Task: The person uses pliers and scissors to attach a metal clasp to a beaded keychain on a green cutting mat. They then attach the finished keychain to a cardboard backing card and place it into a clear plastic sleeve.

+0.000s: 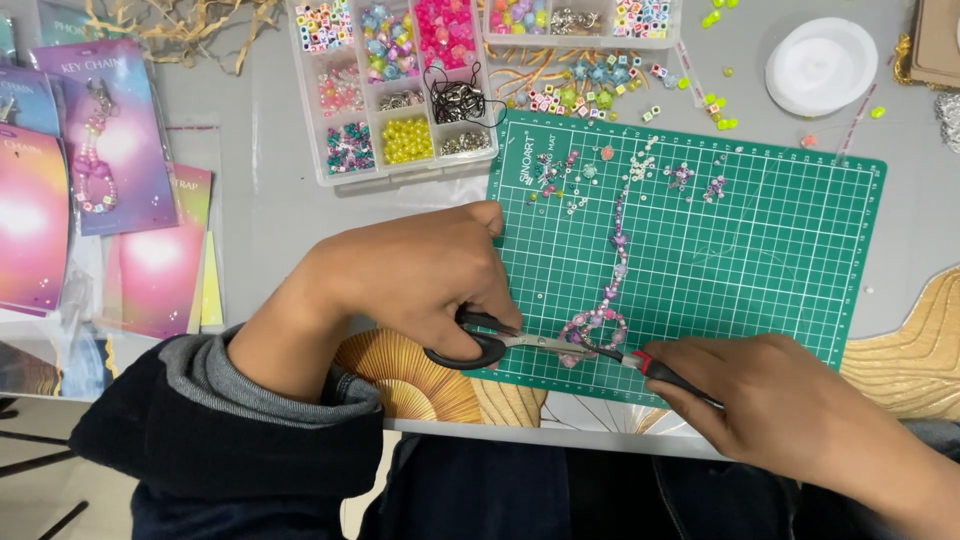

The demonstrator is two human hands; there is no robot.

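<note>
My left hand [420,280] is closed around the black handles of a pair of scissors [478,350]. Their blades point right, toward the looped end of a pink and purple bead strand [612,285]. The strand lies on a green cutting mat [760,250]. My right hand [775,405] grips a thin tool with a red and black handle [662,373]. The tool's tip meets the scissor blades at the bead loop near the mat's front edge. Several small loose beads lie near the top of the mat.
A clear compartment box of coloured beads [395,95] stands behind the mat, with a second box [580,20] beside it. A white round spool [822,65] sits at the back right. Pink and purple packaging cards [105,140] lie at left. The table edge [560,432] runs just below my hands.
</note>
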